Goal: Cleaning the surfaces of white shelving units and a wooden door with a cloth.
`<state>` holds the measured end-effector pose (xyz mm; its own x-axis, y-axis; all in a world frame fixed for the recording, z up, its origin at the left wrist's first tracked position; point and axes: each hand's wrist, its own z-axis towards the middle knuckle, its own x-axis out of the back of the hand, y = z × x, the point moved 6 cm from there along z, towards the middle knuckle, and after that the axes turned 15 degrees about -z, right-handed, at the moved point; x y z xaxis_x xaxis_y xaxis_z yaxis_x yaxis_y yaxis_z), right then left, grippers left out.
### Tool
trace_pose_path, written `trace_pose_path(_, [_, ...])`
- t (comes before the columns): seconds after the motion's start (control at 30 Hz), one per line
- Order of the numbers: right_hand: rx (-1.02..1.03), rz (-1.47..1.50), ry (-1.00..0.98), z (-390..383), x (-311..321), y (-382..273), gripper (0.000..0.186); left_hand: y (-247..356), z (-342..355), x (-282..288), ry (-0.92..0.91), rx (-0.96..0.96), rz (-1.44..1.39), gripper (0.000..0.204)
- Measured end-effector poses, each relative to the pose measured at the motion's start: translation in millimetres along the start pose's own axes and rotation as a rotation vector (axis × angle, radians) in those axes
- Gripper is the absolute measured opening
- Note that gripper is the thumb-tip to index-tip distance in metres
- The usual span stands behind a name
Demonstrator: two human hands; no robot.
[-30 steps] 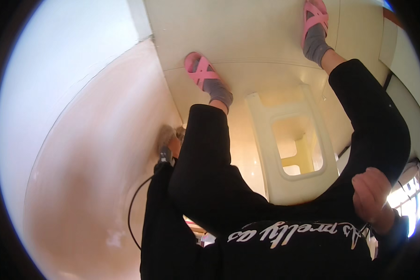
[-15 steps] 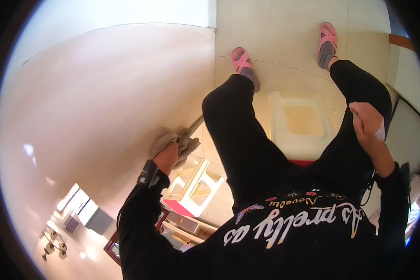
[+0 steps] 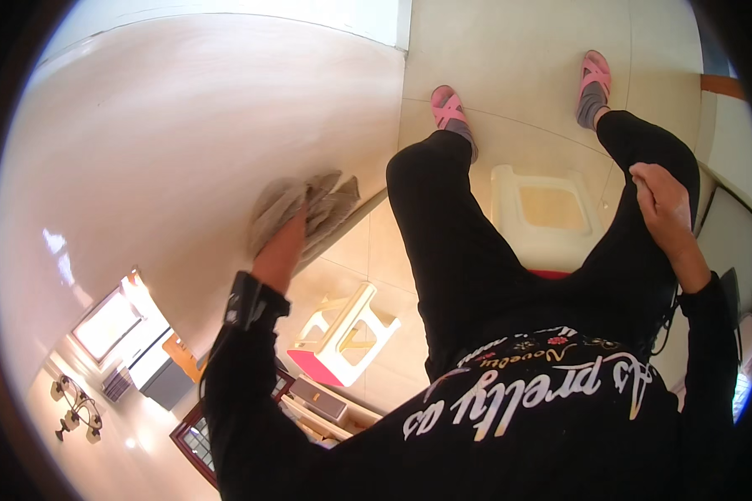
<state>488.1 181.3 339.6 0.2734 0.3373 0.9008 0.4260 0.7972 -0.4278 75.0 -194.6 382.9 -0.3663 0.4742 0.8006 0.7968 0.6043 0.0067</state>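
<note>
My left hand (image 3: pixel 281 252) is closed on a crumpled grey-brown cloth (image 3: pixel 269 204), pressing it against a broad, pale, glossy wall (image 3: pixel 159 142) near its edge. The cloth covers most of the fingers. Over on the right, my right hand (image 3: pixel 665 204) rests on my right thigh in black trousers (image 3: pixel 656 146). Its fingers are curled together, and nothing shows in them. A dark band-like device (image 3: pixel 246 301) sits at my left wrist.
I sit with a cream plastic stool (image 3: pixel 514 213) between my legs. Another cream stool with a red top (image 3: pixel 322 367) stands below my left arm. My feet in pink sandals (image 3: pixel 448 104) are on the tiled floor (image 3: pixel 510 50). Open shelving (image 3: pixel 351 411) is at the lower left.
My left hand has slid the cloth forward and slightly left along the wall, and the cloth has spread flatter. My right hand remains on the thigh. The view has shifted a little.
</note>
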Motion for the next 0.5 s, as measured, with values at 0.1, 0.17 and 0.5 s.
trace_pose_path(0.1, [-0.047,0.018,-0.031,7,5,-5,0.015,-12,49,-35,0.101,-0.133,-0.072,0.04])
trace_pose_path(0.17, [-0.054,0.028,-0.055,11,4,-5,0.016,-5,67,-42,0.236,-0.195,-0.197,0.041])
trace_pose_path(0.5, [-0.024,0.009,0.008,4,10,-8,0.014,8,-36,-32,0.156,0.279,-0.89,0.034])
